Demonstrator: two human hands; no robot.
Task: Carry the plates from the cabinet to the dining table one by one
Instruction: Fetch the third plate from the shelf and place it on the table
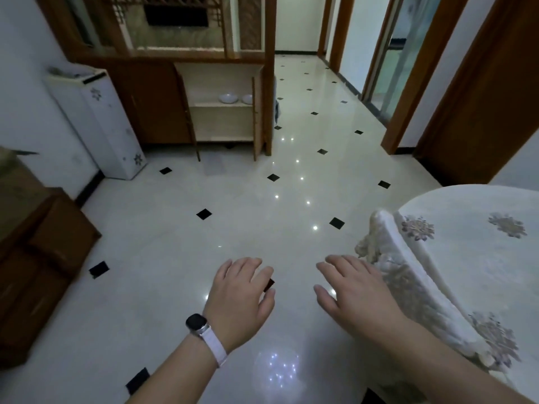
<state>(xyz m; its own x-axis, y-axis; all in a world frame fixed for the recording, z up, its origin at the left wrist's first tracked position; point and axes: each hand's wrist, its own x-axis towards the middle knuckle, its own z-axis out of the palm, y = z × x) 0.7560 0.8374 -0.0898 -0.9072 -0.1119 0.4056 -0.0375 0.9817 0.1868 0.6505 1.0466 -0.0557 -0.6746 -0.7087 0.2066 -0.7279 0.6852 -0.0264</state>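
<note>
Across the room a low wooden cabinet (221, 132) stands with both doors swung open. On its upper shelf sit two white plates, one (228, 98) to the left of the other (247, 98), which the right door partly hides. The dining table (478, 258), covered with a white flowered cloth, fills the right foreground. My left hand (242, 298), with a watch on the wrist, hovers palm down over the floor, fingers relaxed and holding nothing. My right hand (353, 287) is also held out flat and holds nothing, just left of the tablecloth's hanging edge.
A white water dispenser (99, 123) stands left of the cabinet against the wall. A brown wooden unit (38, 252) with a cardboard box on it lines the left side. Shiny tiled floor (233, 199) stretches between me and the cabinet. Wooden door frames stand at right.
</note>
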